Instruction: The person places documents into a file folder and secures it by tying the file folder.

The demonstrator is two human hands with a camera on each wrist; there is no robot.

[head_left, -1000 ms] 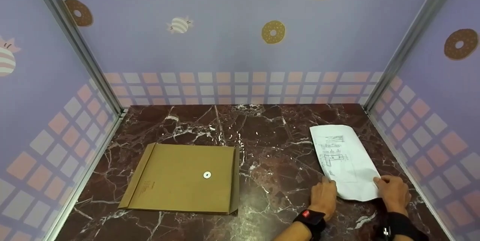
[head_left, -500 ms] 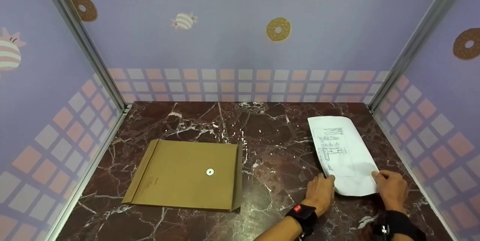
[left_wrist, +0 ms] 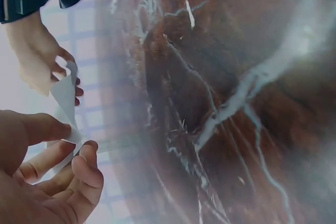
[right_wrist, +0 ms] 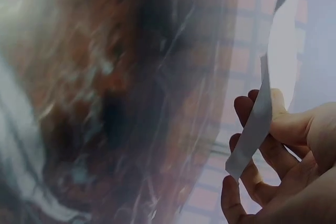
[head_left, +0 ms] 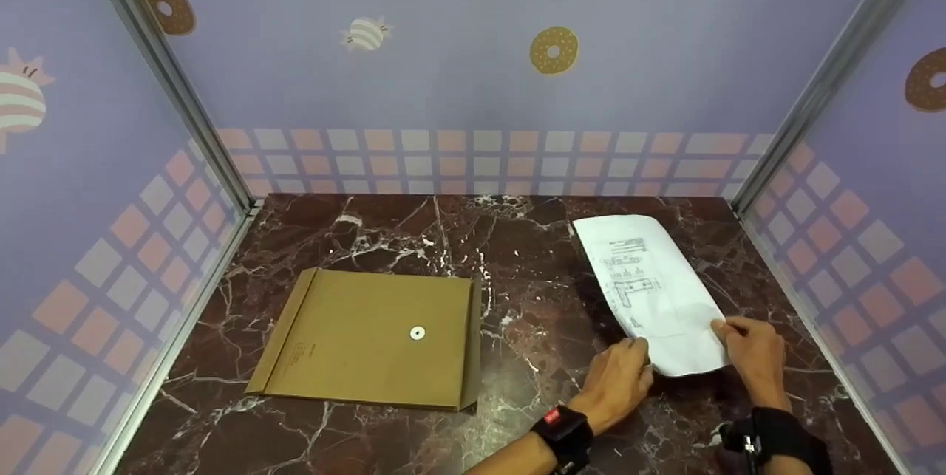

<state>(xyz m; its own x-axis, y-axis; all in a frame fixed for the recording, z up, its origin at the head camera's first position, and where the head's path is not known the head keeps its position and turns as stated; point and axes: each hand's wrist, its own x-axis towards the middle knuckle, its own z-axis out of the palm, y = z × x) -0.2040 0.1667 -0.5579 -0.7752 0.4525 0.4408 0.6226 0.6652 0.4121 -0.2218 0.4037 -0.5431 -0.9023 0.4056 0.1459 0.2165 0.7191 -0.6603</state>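
Note:
A white sheet of paper (head_left: 658, 290) with printed drawings and text is held up off the table at the right in the head view, its far end bending down slightly. My left hand (head_left: 615, 379) pinches its near left edge between thumb and fingers. On the opposite edge, my right hand (head_left: 755, 358) pinches the paper, thumb on top. Seen edge-on, the paper (right_wrist: 254, 124) passes between thumb and fingers in the right wrist view. The left wrist view shows the left hand (left_wrist: 50, 169) close up, with the right hand (left_wrist: 39, 59) beyond it.
A brown kraft document envelope (head_left: 369, 338) with a white round button (head_left: 417, 332) lies flat at the left, its flap edge along the right side. The dark red marble-patterned table (head_left: 517, 357) is bounded by patterned lilac walls (head_left: 443, 76) and metal corner posts.
Both hands have carried the paper left, and it has risen from the table. The head view has tilted slightly. The envelope stays where it lies.

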